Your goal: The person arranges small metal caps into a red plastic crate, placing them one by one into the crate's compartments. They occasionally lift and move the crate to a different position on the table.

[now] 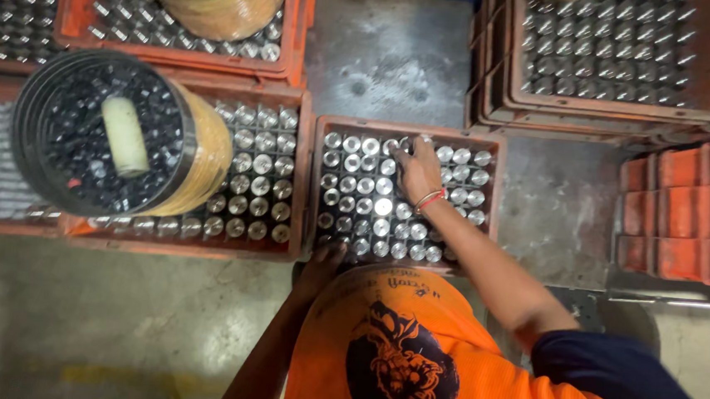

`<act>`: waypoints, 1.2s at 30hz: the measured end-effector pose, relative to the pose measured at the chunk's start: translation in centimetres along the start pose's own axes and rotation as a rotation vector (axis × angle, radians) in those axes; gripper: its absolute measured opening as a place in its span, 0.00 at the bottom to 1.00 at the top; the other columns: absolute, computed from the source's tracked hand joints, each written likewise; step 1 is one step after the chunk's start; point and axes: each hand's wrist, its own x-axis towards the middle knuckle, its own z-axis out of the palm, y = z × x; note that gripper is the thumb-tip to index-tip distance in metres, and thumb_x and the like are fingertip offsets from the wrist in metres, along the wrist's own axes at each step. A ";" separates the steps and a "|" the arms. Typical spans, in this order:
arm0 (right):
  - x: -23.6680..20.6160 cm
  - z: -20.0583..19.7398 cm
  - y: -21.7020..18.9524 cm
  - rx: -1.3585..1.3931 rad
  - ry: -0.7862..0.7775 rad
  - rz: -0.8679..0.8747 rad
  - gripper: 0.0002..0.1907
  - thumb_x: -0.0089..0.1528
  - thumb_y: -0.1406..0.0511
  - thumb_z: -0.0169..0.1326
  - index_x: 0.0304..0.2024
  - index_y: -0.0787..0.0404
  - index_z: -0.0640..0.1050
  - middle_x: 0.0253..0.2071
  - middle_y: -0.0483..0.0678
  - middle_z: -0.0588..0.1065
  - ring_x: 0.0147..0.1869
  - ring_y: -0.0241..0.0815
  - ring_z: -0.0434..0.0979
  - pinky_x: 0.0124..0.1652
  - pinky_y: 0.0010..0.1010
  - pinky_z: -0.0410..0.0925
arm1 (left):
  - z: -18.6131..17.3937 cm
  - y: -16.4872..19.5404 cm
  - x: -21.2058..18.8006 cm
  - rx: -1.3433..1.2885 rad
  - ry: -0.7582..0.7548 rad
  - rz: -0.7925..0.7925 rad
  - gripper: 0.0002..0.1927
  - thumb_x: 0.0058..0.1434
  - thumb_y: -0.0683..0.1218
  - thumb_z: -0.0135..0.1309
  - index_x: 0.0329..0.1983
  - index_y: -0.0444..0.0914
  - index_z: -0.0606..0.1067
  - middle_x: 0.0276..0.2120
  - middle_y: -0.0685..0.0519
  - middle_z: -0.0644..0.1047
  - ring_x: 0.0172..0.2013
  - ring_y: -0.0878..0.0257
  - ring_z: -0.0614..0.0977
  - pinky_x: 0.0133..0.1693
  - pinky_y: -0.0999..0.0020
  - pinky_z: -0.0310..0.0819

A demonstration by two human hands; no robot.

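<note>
Right hand (418, 172) fingers pinching 1 metal cylinder (410, 145) at far row of the red crate (492, 140). Left hand (323, 262) grips near rim, fingers hidden. Risk: a snagged neighbour topples the packed row.

Shiny metal cylinders (383, 206); scuffed matt plastic crate (316, 190); rough concrete floor (97, 315).

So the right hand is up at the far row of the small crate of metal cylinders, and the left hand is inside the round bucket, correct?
Not quite. The head view shows the left hand gripping the near edge of the small crate, not inside the bucket. The right hand is at the far row of cylinders.
</note>
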 end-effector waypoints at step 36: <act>-3.7 -0.3 -2.4 -0.201 -0.066 -0.117 0.20 0.58 0.69 0.54 0.53 0.66 0.81 0.41 0.58 0.75 0.45 0.58 0.75 0.43 0.47 0.70 | -1.6 0.2 2.1 -0.948 -0.300 -0.409 0.08 0.70 0.43 0.51 0.46 0.34 0.74 0.40 0.52 0.79 0.45 0.62 0.83 0.49 0.69 0.74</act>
